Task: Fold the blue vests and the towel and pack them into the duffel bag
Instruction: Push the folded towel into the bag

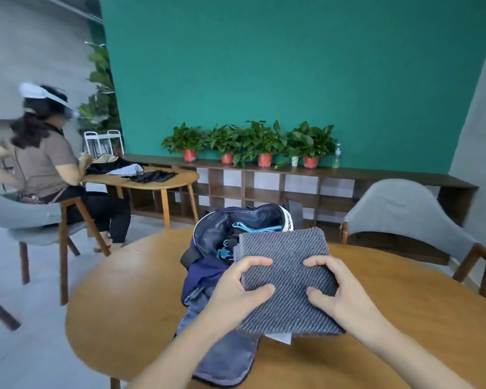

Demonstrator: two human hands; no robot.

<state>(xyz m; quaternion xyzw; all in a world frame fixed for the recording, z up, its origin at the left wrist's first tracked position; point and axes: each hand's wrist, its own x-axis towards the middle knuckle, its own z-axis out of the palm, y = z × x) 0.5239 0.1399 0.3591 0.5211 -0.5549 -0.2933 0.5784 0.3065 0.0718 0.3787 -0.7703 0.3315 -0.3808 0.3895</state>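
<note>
The folded grey towel [285,279] is gripped at both sides: the left hand [236,287] is curled round its left edge, fingers on top and thumb pressed onto the upper face; the right hand [340,287] is curled round its right edge in the same manner. The towel is held tilted, its far edge raised over the open mouth of the dark blue duffel bag [236,228]; its near edge lies over the bag's grey-blue near end, toward the near edge of the round wooden table [129,304]. Inside the bag's opening, light blue trim of the folded vests [243,227] is seen, along with black straps; how many vests are packed cannot be told. The bag is laid across the middle of the table, its open end toward the far edge. A grey chair [404,217] is placed beyond the far right edge; a seated person [48,169] is seen at another table to the left; potted plants [253,144] are lined along a low shelf against the green wall.
</note>
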